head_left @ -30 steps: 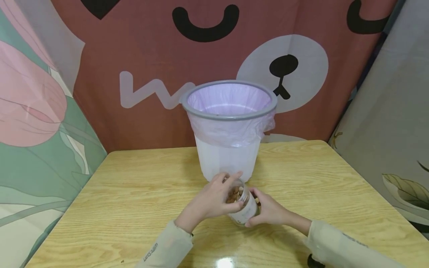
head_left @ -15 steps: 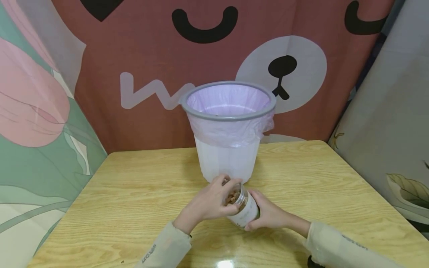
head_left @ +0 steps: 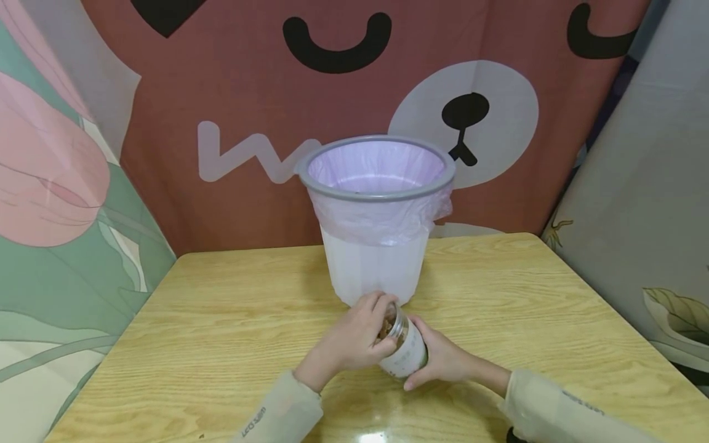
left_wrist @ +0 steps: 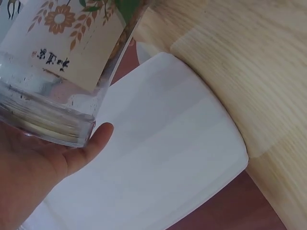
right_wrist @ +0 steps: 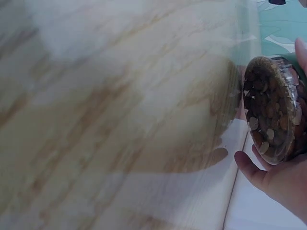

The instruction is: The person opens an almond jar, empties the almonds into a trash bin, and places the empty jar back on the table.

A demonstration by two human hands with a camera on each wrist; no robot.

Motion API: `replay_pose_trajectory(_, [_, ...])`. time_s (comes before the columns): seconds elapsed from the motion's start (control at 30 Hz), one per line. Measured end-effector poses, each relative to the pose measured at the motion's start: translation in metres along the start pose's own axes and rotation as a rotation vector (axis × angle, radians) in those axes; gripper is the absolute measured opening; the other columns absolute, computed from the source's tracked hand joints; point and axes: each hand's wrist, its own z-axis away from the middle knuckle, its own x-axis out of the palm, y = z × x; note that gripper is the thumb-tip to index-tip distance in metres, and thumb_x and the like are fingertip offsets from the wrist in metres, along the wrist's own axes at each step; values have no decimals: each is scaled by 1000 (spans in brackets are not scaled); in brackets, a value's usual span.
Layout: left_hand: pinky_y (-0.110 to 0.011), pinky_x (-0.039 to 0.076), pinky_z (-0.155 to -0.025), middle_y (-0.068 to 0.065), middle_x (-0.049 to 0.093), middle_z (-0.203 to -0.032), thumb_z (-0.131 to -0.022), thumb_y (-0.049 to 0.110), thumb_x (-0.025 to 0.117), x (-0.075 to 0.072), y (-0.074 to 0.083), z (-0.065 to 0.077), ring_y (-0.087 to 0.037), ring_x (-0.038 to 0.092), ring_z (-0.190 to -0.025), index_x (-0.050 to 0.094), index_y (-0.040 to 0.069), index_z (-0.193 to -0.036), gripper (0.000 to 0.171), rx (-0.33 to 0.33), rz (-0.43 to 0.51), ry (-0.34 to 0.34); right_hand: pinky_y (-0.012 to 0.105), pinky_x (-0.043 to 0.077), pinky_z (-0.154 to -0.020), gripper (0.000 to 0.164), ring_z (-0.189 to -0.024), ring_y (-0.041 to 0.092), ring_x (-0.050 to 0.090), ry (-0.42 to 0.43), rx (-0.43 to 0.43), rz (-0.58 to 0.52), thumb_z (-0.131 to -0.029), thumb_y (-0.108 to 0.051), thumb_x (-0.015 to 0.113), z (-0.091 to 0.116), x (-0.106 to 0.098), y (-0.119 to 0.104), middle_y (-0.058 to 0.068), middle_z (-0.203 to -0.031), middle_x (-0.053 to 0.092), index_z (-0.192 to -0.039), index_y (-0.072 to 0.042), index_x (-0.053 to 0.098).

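A clear jar [head_left: 408,352] with a pale printed label is tilted, its mouth toward the left hand, in front of the bin. Brown pieces [head_left: 388,323] show at the mouth, and brown and pale ones [right_wrist: 269,110] through the jar's bottom in the right wrist view. My right hand [head_left: 445,354] grips the jar's body from the right, fingers behind and thumb in front. My left hand [head_left: 360,332] curls around the mouth, partly covering it. In the left wrist view, its thumb [left_wrist: 91,146] lies along the rim beneath the label. Some left fingertips are hidden.
A white bin [head_left: 373,264] with a grey rim and a pinkish liner [head_left: 382,163] stands upright on the wooden table [head_left: 238,307], just behind the hands. A printed bear curtain [head_left: 244,209] hangs behind the table, with more curtains at both sides.
The left fingers have drawn in over the jar's mouth and cover more of its contents. The jar has turned slightly in the right hand's grip. The bin stays put.
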Motion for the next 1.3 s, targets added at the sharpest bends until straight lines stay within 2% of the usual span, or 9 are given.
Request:
replay_pose_trajectory(0.17, [-34, 41, -84, -7, 44, -114, -87, 41, 38, 6, -1, 0, -18, 43, -104, 40, 11, -127, 50, -4, -6, 8, 33, 42, -84, 93, -100, 19, 51, 31, -28, 62, -64, -20, 81, -1, 3, -3, 9, -117, 47, -134, -1, 21])
replay_pose_trajectory(0.3, [-31, 41, -78, -6, 45, -111, -89, 49, 36, 8, -2, -1, -17, 43, -100, 44, 16, -128, 52, 18, -34, 30, 33, 43, -83, 91, -98, 18, 52, 66, -50, 99, -62, -20, 81, -1, 5, -5, 7, -114, 50, -131, -1, 25])
replay_pose_trajectory(0.67, [-33, 38, -78, -7, 45, -110, -87, 41, 40, 9, 6, -4, -20, 42, -98, 51, 19, -119, 41, -10, -37, 18, 32, 46, -78, 90, -88, 15, 56, 241, -26, 145, -51, -13, 82, 1, 20, -4, 2, -103, 55, -126, -4, 34])
replay_pose_trajectory(0.93, [-32, 37, -76, -5, 45, -107, -87, 40, 41, 10, 10, -4, -18, 41, -95, 52, 21, -115, 36, -9, -45, 35, 31, 48, -75, 82, -86, 15, 59, 250, -37, 100, -54, -7, 80, 3, 26, -7, 5, -102, 59, -122, 0, 34])
replay_pose_trajectory(1.17, [-32, 36, -77, -5, 46, -106, -87, 39, 42, 11, 11, -3, -18, 43, -96, 55, 20, -113, 35, 11, -37, 83, 29, 48, -73, 83, -83, 12, 59, 293, -12, 164, -51, -8, 80, 4, 28, -12, 2, -98, 59, -121, 1, 36])
replay_pose_trajectory(1.3, [-35, 36, -79, -6, 46, -107, -87, 39, 41, 13, 13, 0, -19, 42, -97, 56, 19, -114, 36, -30, -2, 100, 29, 48, -72, 84, -81, 12, 59, 322, 11, 190, -50, -7, 80, 3, 31, -14, 2, -97, 60, -121, 0, 37])
